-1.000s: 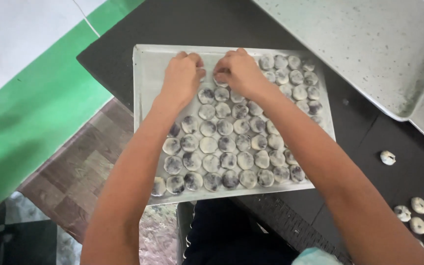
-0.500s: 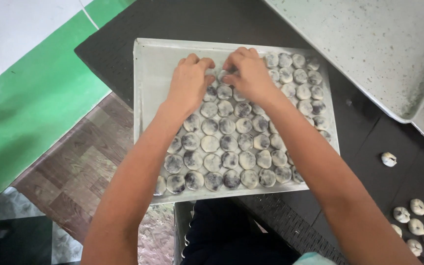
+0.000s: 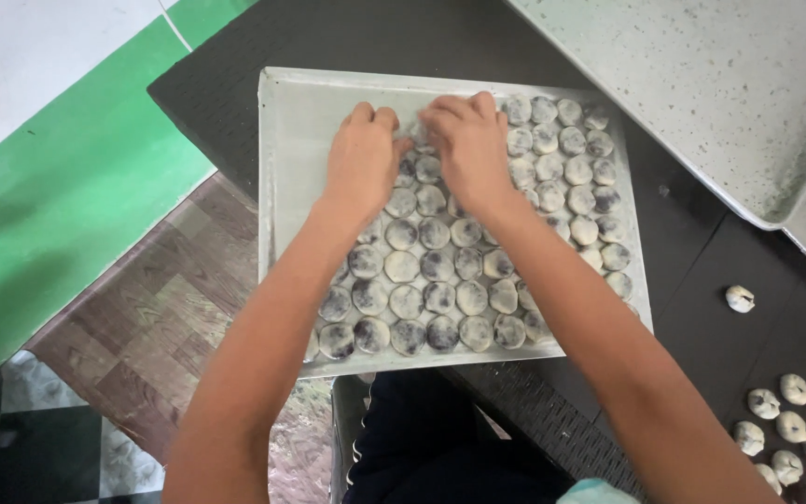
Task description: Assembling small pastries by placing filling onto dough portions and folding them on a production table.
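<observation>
Both hands were laid on a pale metal tray (image 3: 286,140) set on the dark worktop (image 3: 235,56). The left hand (image 3: 363,161) and right hand (image 3: 466,145) were placed side by side, fingertips pressed among the dough pieces (image 3: 422,271) packed in rows. More loose pieces (image 3: 785,411) were seen near the worktop's right edge.

Matt, floury dough rounds (image 3: 422,266) fill a dull, flour-dusted metal tray (image 3: 296,131).
</observation>
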